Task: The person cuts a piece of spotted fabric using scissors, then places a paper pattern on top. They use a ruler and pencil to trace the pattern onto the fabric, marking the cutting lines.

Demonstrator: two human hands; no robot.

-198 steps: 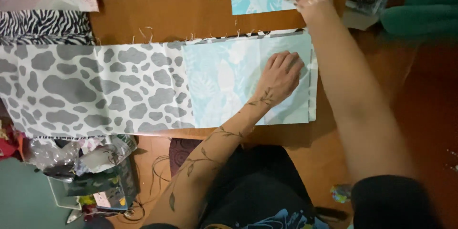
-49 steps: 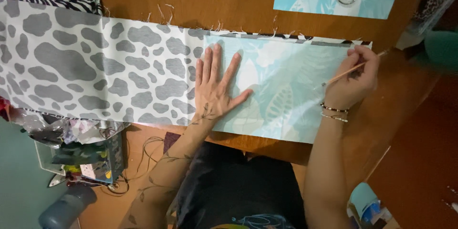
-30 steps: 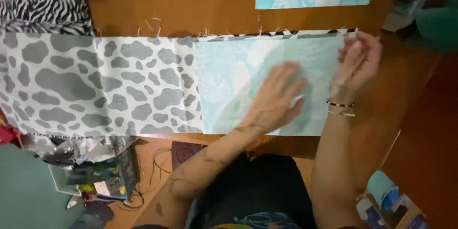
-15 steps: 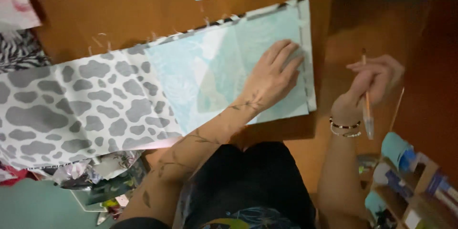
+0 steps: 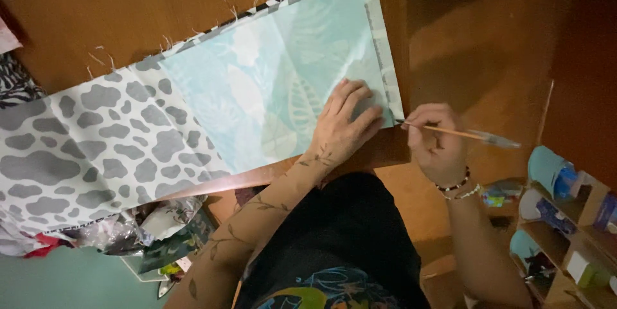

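**Marking the corner of the leaf-print panel**

Nearest the camera, a black top with a bright print, and both forearms reaching out from it. Off to the near right is a little wooden rack (image 5: 581, 232) with pale blue spools or rolls in its cubbies. Down at the near left a heap of crinkly scraps (image 5: 154, 235) hangs below the counter edge.

The left hand (image 5: 340, 126) lies flat with fingers spread, palm down on the near right corner of the pale aqua leaf-print fabric (image 5: 270, 84). It looks like thin, smooth cotton, with a narrow striped strip along its right edge. The right hand (image 5: 437, 145) sits just off that corner, fingers pinched around a pen (image 5: 459, 133), a slim tan stick with a clear back end. The pen's long axis runs nearly level, left to right, tip pointing left and touching the fabric's corner right beside the left fingertips.

The panel joins a grey-and-white cow-print fabric (image 5: 96, 148) on the left. The whole strip runs diagonally, far right to near left, with frayed threads along the far edge. Its near edge sits right at the brown wooden counter (image 5: 128, 7) lip. There's bare wood beyond the strip and to the right of it.
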